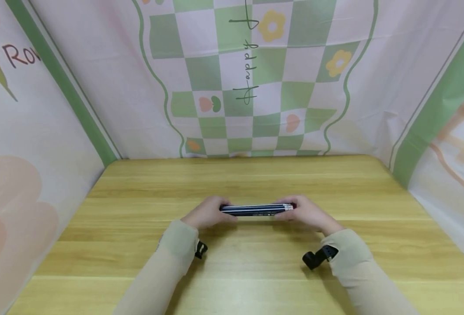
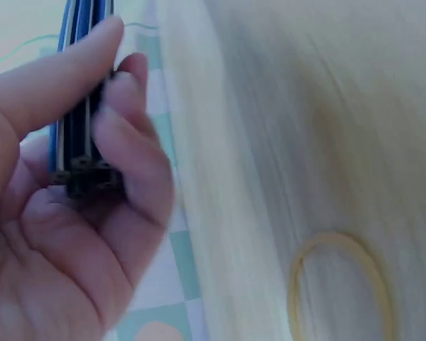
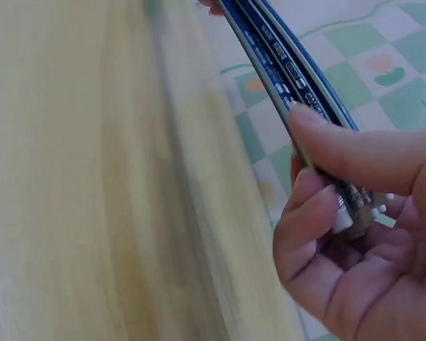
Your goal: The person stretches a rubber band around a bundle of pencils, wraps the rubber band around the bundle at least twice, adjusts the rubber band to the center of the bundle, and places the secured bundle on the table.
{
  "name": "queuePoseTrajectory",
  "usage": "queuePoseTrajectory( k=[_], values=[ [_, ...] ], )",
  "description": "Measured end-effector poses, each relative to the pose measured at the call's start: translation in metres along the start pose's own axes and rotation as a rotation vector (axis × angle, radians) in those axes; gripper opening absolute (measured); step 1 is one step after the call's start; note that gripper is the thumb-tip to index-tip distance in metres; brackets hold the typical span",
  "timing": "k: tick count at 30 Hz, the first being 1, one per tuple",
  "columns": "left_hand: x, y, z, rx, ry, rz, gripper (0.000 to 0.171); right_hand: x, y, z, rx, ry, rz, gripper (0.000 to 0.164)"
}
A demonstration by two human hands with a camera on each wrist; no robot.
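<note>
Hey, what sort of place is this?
Probably a screened-off tabletop workspace, though I can't tell what building: a wooden table, printed sheets behind it and along both sides, and pencils held over it.

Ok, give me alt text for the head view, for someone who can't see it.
A person's left hand and right hand grip opposite ends of a bunch of dark pencils, held sideways over a wooden table. Behind it hangs a cloth with green and white checks and yellow flowers.
</note>
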State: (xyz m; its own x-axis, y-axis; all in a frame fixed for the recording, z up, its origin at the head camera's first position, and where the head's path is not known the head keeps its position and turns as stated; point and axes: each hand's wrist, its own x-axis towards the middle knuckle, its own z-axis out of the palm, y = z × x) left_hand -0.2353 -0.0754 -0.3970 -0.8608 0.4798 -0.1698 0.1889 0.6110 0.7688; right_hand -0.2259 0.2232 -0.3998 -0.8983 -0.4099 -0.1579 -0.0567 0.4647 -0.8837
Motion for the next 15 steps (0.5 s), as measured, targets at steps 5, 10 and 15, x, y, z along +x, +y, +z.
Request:
queuePoseTrajectory(
  k=[5,10,15],
  values=[
    [-0.0019,-0.003,-0.0019,-0.328,-0.009,-0.008,0.036,-0.0023,0.0039,-0.0023,0.185,-0.003,0.024,0.051],
    [-0.0034,-0.0044,-0.0006,-0.491,-0.01,-0.012,0.042,-0.0046,0.0052,-0.0002,0.305,-0.004,-0.003,0.045],
    [-0.0051,-0.0032,0.0029,-0.572,0.006,-0.015,0.039,-0.005,0.004,0.0047,0.381,0.002,-0.021,0.036]
  ],
)
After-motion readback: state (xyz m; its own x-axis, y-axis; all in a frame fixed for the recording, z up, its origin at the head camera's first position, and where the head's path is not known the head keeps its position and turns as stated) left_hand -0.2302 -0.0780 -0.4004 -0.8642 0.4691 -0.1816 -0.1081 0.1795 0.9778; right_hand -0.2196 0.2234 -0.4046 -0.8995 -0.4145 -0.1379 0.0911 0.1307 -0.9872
